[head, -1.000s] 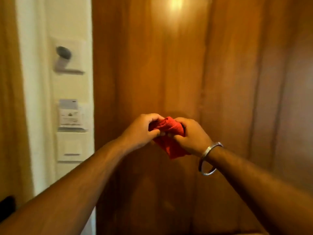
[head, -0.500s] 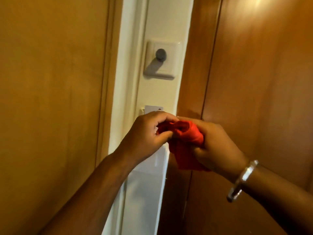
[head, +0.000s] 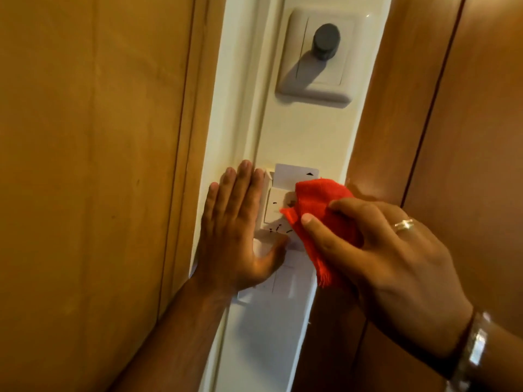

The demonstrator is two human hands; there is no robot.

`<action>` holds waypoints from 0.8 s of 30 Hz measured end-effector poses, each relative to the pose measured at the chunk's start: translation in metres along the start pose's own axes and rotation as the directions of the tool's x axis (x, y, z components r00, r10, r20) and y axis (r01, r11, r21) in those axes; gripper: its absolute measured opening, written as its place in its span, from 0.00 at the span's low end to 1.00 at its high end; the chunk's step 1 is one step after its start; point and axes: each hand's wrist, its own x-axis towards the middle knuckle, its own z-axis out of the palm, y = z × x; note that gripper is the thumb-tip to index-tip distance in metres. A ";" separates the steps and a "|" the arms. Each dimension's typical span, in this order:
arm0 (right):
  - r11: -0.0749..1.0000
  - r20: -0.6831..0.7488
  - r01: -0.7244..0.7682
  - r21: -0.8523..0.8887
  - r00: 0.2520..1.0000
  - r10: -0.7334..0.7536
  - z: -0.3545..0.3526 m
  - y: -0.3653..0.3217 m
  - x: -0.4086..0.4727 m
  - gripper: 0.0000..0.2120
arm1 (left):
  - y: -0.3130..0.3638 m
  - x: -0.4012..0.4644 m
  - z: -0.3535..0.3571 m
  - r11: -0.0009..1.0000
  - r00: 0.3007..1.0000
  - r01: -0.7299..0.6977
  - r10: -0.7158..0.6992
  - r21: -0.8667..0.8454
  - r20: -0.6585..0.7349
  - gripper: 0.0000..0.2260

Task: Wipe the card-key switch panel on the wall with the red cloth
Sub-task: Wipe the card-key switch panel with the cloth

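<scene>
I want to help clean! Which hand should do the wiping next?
The right hand. It already holds the red cloth against the card switch. The left hand has no cloth and lies flat on the wall beside it.

Narrow cream wall strip [head: 308, 131] between wooden panels: lighter panel [head: 90, 165] left, reddish-brown panel [head: 467, 123] right. White plate with dark round knob [head: 327, 41] above, casting shadow down-left. Warm light.

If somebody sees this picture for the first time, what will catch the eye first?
First, the red cloth, bunched in the right hand and pressed on the card-key switch panel at centre. The left hand lies flat beside it on the white wall strip. Above sits a dark round knob.
</scene>
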 end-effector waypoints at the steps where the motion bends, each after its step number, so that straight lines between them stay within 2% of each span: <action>1: 1.000 0.004 0.007 -0.014 1.000 -0.007 0.007 -0.003 -0.001 0.23 | -0.003 -0.001 0.003 1.000 1.000 -0.014 0.014 -0.005 -0.026 0.43; 6: 0.999 0.146 -0.049 -0.003 0.988 0.049 0.026 -0.012 -0.008 0.25 | -0.005 -0.001 0.008 0.999 0.994 -0.027 0.023 -0.034 -0.106 0.42; 10: 0.973 0.276 -0.194 0.128 0.949 0.153 0.018 -0.018 -0.002 0.36 | -0.003 -0.001 0.007 0.999 0.994 -0.023 0.020 -0.027 -0.108 0.42; 13: 0.947 0.301 -0.259 0.188 0.933 0.196 0.015 -0.022 -0.002 0.35 | -0.003 -0.003 0.006 1.000 0.994 -0.015 0.015 -0.001 -0.106 0.41; 24: 0.983 0.293 -0.180 0.044 0.943 0.160 0.020 -0.017 0.003 0.32 | -0.002 -0.002 0.005 1.000 0.996 -0.008 0.008 0.000 -0.089 0.41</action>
